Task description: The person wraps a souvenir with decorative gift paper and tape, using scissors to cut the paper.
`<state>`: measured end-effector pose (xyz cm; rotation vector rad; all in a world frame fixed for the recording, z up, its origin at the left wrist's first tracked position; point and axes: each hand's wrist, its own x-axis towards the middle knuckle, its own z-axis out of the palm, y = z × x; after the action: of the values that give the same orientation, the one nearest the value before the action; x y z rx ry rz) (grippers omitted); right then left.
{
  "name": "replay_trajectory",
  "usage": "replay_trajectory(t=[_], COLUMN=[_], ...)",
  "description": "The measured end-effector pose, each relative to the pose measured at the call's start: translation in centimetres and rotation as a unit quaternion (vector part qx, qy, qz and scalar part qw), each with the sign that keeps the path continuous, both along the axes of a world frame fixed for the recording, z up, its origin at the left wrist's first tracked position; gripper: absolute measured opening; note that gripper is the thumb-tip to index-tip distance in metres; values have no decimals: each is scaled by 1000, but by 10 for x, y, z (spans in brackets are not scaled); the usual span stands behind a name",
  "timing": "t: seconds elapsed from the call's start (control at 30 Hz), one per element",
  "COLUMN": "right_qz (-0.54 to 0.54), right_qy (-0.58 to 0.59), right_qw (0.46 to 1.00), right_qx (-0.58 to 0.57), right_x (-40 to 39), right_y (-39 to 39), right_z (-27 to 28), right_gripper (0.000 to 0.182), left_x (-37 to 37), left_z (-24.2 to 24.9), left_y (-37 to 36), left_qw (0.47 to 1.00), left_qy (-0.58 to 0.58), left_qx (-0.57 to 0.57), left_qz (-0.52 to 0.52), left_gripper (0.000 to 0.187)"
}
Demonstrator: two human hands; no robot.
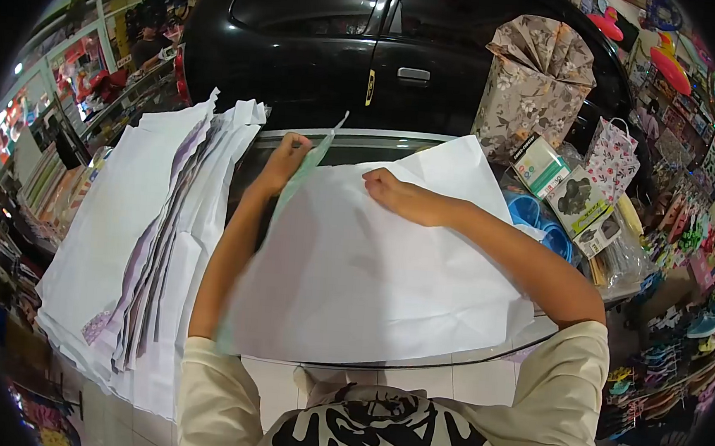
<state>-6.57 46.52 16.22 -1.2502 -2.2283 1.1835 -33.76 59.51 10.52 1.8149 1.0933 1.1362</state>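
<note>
A large sheet of wrapping paper (386,283), its white side up, spreads over the glass counter in front of me. Its left edge is a curled strip showing a pale green side (292,187). My left hand (285,163) is closed on that strip near its upper end. At the sheet's upper edge, my right hand (405,198) is closed with the paper pinched in its fingers; some fingertips are hidden. To the left lies a stack of white sheets (119,198), with torn, purplish patterned edges (143,266) folded over.
Beyond the glass counter (363,147) stands a black car (302,62). A floral wrapped package (520,98), a small floral gift bag (611,154), boxed goods (574,201) and blue round items (540,223) crowd the counter's right end. Hanging goods (689,221) line the far right.
</note>
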Motion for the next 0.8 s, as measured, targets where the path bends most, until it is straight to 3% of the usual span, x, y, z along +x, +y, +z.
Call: replay_trajectory(t=[0.07,0.13,0.17,0.23,0.27,0.33,0.43,0.53,0.57,0.7,0.8], right_qz=[-34,-82,-104,-54,-29,130,182,203,207,220,234], right_qy=[-47,38,80,68,61,-102,-245,-274,-271,-260,-256], right_qw=[997,975,952,927,910,924,914,909,910,911,911], right_qx=[49,202,277,366,409,346,269,240,237,232,223], right_x=[-6,-7,-7,-11,-14,-20,-26,-18,-15,-13,-8], right_y=[-25,-36,-41,-60,-70,-87,-106,-102,-99,-92,-91], right_z=[21,22,24,46,58,69,29,7,4,3,1], right_gripper=[58,52,51,52,53,52,57,60,61,61,59], left_x=[8,11,13,18,21,25,22,8,7,31,53], left_z=[13,12,9,8,8,10,0,26,51,66,17], left_y=[-16,-13,-14,-22,-24,-24,-1,-18,-47,-157,-176], left_qw=[997,983,965,904,908,914,981,987,969,895,861], left_qy=[76,156,208,307,310,315,132,114,233,430,501], left_qx=[13,52,124,263,243,203,54,107,84,117,73], left_qz=[32,77,99,140,145,155,130,36,17,11,55], left_gripper=[35,32,37,47,49,52,46,42,40,59,67])
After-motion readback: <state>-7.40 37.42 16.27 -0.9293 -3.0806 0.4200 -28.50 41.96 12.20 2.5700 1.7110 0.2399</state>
